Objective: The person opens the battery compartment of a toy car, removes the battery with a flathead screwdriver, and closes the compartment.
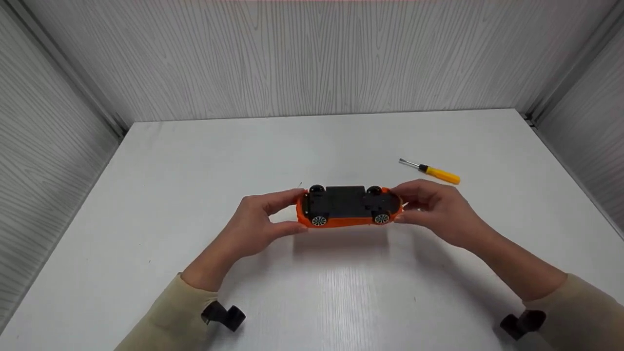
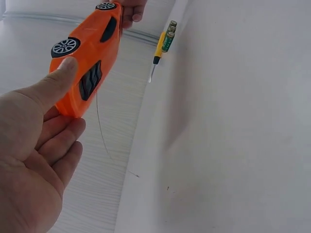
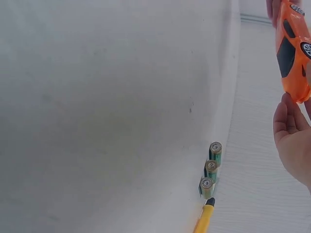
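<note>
An orange toy car (image 1: 348, 222) is held up over the white table, its black underside and wheels turned to the head camera. My left hand (image 1: 256, 225) grips one end between thumb and fingers. The opposite end is pinched by my right hand (image 1: 446, 214). In the left wrist view the orange body (image 2: 90, 46) shows dark windows, and a thin wire (image 2: 100, 126) hangs from it. The right wrist view shows the car (image 3: 294, 63) at the upper right, with the fingers of my right hand (image 3: 296, 141) at its near end.
A screwdriver (image 1: 441, 174) with a yellow handle lies on the table (image 1: 219, 151) beyond my right hand. Three green batteries (image 3: 210, 167) stand in a row near it, hidden in the head view. Wood-grain panels (image 1: 312, 58) enclose the table at the back and sides.
</note>
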The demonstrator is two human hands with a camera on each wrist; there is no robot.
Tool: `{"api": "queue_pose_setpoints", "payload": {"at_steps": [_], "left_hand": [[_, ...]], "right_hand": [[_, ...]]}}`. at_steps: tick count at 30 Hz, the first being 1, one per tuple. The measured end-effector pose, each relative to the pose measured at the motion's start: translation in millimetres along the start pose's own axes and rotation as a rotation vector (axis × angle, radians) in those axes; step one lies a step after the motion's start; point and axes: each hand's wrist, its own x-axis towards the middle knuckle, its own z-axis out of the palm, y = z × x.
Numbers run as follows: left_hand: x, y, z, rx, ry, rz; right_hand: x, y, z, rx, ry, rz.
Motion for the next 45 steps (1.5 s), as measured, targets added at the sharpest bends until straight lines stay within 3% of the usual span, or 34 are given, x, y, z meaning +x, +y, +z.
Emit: {"api": "queue_pose_setpoints", "payload": {"at_steps": [8,16,31,39,45], "left_hand": [[0.2,7.4,-4.3,-0.04,0.012,-0.023],[1.9,13.4,-7.5,-0.07,0.025,-0.044],[10.1,17.7,-6.0,-0.192,0.137,-0.032],[14.3,17.7,-4.6,-0.169,0.165,-0.006],[16.0,18.9,-5.2,-0.133,0.171,-0.027]], "right_hand": [[-0.9,-2.3,-2.7,0.096,0.01,-0.042],[-1.1,-5.5,-4.0,0.102,0.032,-0.056],[-0.1,-10.8,-3.2,-0.003,0.122,-0.029],[5.0,-9.7,0.5,0.052,0.134,-0.044],[5.8,-9.2,1.0,0.065,0.136,-0.015]]}}
